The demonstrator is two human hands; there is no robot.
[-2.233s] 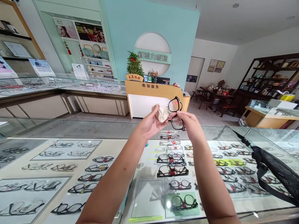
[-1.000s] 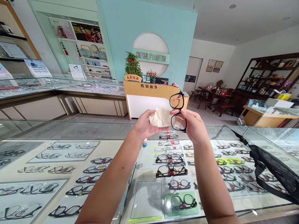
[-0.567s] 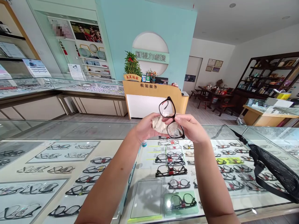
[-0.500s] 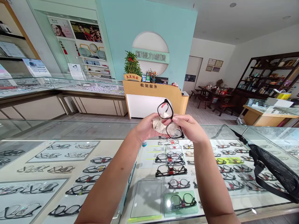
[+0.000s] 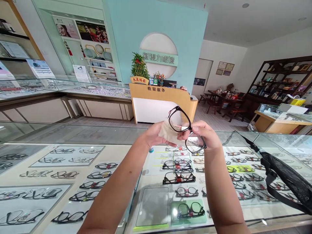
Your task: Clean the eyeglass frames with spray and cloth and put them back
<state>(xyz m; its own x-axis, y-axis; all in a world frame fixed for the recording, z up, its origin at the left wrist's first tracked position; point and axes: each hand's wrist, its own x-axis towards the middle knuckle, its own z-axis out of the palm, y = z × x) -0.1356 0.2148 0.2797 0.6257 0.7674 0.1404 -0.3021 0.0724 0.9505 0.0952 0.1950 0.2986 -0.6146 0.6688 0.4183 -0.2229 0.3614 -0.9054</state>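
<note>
My right hand (image 5: 208, 135) pinches black-framed eyeglasses (image 5: 179, 119) near the bridge, between thumb and fingers. They are tilted, one lens up to the left and the other down to the right. A cream cloth (image 5: 166, 131) lies in my left hand (image 5: 154, 134), whose fingers are curled around it and partly hidden. The cloth reaches behind the upper lens, and whether it touches the lens I cannot tell. Both hands are raised above the glass display case (image 5: 131, 224), where several rows of glasses lie under the top.
A black mesh bag with a strap (image 5: 285, 178) rests on the case at the right. Past the case stands a wooden cashier counter (image 5: 161, 94) with a plant (image 5: 139, 66). More glass showcases (image 5: 97, 89) run along the left, and a dark table (image 5: 226, 96) stands at the back right.
The eyeglasses and my right hand have shifted to the right and nearer to me. More of the upper lens now stands clear of the cloth, which stays in my left hand.
</note>
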